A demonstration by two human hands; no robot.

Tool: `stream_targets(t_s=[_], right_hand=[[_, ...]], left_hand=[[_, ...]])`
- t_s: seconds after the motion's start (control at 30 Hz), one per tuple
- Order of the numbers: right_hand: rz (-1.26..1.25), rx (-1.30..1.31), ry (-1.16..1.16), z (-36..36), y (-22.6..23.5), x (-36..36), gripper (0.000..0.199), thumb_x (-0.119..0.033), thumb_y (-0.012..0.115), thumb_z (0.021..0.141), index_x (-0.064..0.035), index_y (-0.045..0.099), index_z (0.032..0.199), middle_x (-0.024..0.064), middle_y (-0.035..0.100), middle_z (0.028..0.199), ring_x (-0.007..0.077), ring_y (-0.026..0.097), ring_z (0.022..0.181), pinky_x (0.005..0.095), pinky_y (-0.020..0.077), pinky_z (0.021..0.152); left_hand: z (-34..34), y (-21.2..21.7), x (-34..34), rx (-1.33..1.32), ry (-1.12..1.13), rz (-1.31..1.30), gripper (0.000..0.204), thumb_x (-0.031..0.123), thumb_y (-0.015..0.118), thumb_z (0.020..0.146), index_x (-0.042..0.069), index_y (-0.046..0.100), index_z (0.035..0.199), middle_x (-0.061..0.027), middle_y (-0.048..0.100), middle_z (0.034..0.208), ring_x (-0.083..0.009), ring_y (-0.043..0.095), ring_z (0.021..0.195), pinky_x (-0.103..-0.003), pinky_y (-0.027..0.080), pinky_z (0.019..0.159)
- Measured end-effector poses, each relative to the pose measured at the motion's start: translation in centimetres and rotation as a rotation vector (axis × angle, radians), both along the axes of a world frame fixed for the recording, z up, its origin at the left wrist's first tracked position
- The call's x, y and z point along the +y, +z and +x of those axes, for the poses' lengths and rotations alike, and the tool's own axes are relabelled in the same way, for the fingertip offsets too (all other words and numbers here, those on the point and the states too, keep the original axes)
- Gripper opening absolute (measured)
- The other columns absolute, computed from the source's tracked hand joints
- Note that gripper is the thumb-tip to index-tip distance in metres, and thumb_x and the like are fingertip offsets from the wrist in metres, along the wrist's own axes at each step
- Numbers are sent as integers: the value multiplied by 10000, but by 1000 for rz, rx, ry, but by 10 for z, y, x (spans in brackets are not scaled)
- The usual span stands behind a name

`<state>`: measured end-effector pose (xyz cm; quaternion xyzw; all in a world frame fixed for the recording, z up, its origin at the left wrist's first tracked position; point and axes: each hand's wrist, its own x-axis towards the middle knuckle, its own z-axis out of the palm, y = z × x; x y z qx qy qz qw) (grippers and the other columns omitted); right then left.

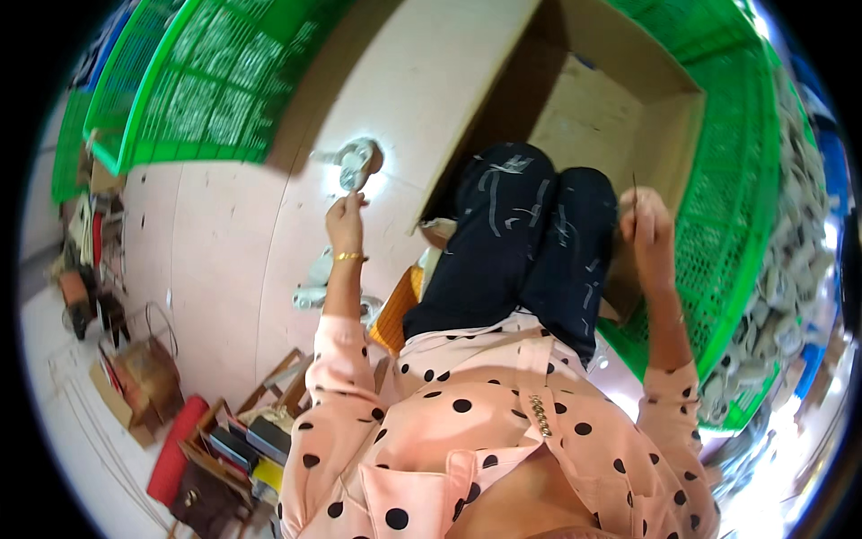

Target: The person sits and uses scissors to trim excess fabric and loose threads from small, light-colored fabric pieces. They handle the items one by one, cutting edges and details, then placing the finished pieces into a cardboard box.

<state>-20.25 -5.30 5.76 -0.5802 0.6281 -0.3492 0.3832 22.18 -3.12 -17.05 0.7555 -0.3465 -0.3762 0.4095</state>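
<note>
My left hand (346, 226) is raised at the left, its fingers pinched at the lower end of a small grey-white rounded piece (356, 164). The kind of piece is unclear; it has a mottled face and a brownish side. To the right, beside my knee, my right hand (648, 217) is closed around a thin dark pointed tool (635, 182), its tip sticking up past the fingers. Whether it is a blade or a needle cannot be made out. Several similar grey-white pieces (312, 296) lie on the floor below my left hand.
An open cardboard box (669, 117) stands before my knees. Green plastic crates rise at the upper left (211, 90) and along the right (718, 242); beyond the right one is a heap of grey-white pieces (781, 296). A wooden rack (224, 440) and a brown carton (144, 377) stand lower left.
</note>
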Motion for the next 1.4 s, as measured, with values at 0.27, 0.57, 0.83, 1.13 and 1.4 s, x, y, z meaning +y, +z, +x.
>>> stream_targets(t_s=[0.27, 0.57, 0.83, 1.13, 1.4], right_hand=[[39, -7, -58, 20, -45, 19, 377, -335, 429, 992, 14, 571, 982, -1, 453, 663, 52, 385, 551, 208, 295, 502], [9, -5, -356, 12, -63, 20, 740, -741, 349, 906, -28, 547, 946, -27, 325, 544, 63, 274, 490, 199, 219, 474], [71, 68, -311, 24, -54, 10, 776, -761, 287, 911, -33, 544, 990, -32, 321, 553, 58, 264, 503, 204, 209, 474], [132, -78, -28, 38, -7, -17, 448, -405, 488, 984, 32, 578, 1017, -33, 322, 562, 51, 284, 478, 223, 201, 458], [255, 78, 499, 95, 98, 3, 394, -11, 393, 705, 60, 680, 965, -16, 465, 576, 53, 361, 469, 208, 279, 457]], left_hand=[[22, -107, -31, -482, -219, 213, 332, 112, 650, 803, 59, 650, 1131, -192, 655, 1099, -361, 608, 1053, -431, 476, 934], [30, -195, -103, -893, -209, 448, 326, 130, 590, 821, 107, 635, 1143, -90, 538, 1270, -331, 495, 1173, -453, 446, 944], [-23, -180, -77, -742, -149, 368, 205, 293, 622, 841, 135, 735, 909, -49, 652, 1107, -276, 540, 1108, -418, 470, 859], [4, 111, 12, 312, -45, -261, 171, 112, 717, 825, -8, 704, 946, -66, 665, 926, -145, 606, 853, -270, 488, 735], [-84, 227, 34, 811, -1056, -622, 254, 199, 755, 843, -33, 656, 875, -126, 617, 792, -179, 604, 778, -298, 456, 648]])
